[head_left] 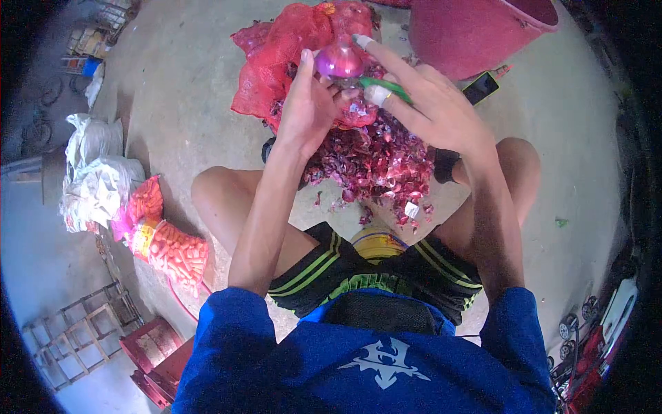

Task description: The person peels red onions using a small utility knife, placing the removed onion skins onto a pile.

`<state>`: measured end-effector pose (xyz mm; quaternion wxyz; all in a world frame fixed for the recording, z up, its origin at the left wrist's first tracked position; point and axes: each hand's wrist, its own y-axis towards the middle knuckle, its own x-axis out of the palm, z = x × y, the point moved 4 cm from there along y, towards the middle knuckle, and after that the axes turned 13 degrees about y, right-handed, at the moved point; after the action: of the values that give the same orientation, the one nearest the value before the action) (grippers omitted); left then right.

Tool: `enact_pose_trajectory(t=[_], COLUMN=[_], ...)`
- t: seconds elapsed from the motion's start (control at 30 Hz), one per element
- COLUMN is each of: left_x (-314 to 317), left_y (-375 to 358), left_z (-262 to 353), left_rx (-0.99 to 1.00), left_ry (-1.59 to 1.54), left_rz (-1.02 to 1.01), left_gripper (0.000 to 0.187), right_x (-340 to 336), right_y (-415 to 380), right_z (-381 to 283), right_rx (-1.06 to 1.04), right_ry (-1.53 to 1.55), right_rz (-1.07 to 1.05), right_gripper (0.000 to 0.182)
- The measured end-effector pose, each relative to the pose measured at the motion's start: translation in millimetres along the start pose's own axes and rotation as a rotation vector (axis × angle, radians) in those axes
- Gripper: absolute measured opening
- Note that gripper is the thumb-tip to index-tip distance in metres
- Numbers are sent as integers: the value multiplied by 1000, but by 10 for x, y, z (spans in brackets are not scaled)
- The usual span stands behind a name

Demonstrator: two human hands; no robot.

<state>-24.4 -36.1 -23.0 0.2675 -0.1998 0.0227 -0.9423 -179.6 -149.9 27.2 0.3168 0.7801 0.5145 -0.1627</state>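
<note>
A shiny red onion (339, 63) is held up in front of me by my left hand (310, 107), its fingers curled under and beside the bulb. My right hand (438, 107) grips a small green-handled tool (387, 87), which looks like a knife, though its blade is hard to make out. White wraps cover my right thumb and index fingertip, and the index fingertip reaches to the onion's top. Below both hands lies a heap of dry red onion skins (386, 159). Just behind the onion slumps a red mesh sack (276, 62).
A large dark-pink tub (476, 34) stands at the back right, with a phone (480, 88) on the floor beside it. To my left are white sacks (103, 179) and a bag of orange carrot-like pieces (176, 252). My bent legs flank the skins.
</note>
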Motion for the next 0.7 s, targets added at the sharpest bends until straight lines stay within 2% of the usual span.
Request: enact_pose_trajectory(t=[0.1, 0.2, 0.33, 0.5, 0.7], left_x=[-59, -118, -61, -103, 46], left_y=[14, 61, 30, 42, -30], left_z=[-1, -60, 4, -42, 47], left_rx=[71, 31, 30, -41, -101], left_ry=[158, 77, 84, 34, -12], left_rz=[-33, -55, -53, -181, -113], left_gripper=[52, 47, 49, 58, 57], right_x=[5, -14, 13, -20, -40], right_y=[7, 30, 5, 14, -18], right_z=[23, -3, 75, 7, 7], right_rx=[-12, -1, -60, -24, -83], right_ry=[4, 8, 51, 43, -12], right_rz=[23, 4, 21, -52, -8], right_gripper=[66, 67, 68, 70, 70])
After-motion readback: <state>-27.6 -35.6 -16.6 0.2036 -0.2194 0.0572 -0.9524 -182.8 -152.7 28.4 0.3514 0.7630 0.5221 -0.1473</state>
